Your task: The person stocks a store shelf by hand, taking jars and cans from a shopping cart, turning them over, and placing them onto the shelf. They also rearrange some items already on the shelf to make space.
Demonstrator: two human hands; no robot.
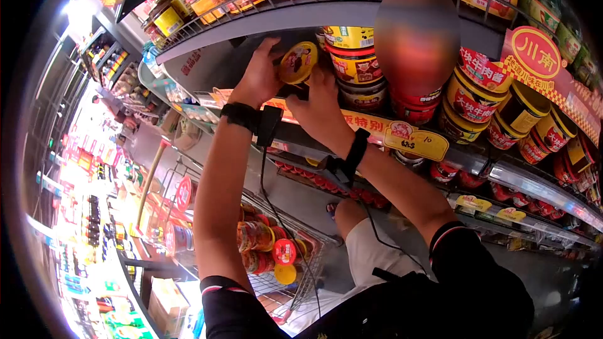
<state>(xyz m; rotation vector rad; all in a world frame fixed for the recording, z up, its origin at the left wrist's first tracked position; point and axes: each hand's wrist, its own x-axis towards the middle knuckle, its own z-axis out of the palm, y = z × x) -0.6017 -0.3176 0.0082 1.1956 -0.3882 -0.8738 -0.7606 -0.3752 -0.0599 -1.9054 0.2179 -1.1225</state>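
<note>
Between my two hands, a jar with a yellow lid (pixel 298 63) is held over the shelf, its lid facing me. My left hand (pixel 259 74) wraps its fingers round the jar's left side. On its lower right side, my right hand (pixel 319 108) has its fingers against the jar. Just right of it stand stacked jars with red and yellow labels (pixel 358 66). A yellow and red price tag (pixel 414 141) hangs on the shelf edge below. Both wrists wear black straps with devices and cables.
A wire shopping cart (pixel 317 270) holding several jars stands below my arms. Above, a shelf with a wire rail (pixel 251 1) carries more jars. Further jars (pixel 474 97) fill the shelf to the right. Bright shelves of goods line the left side.
</note>
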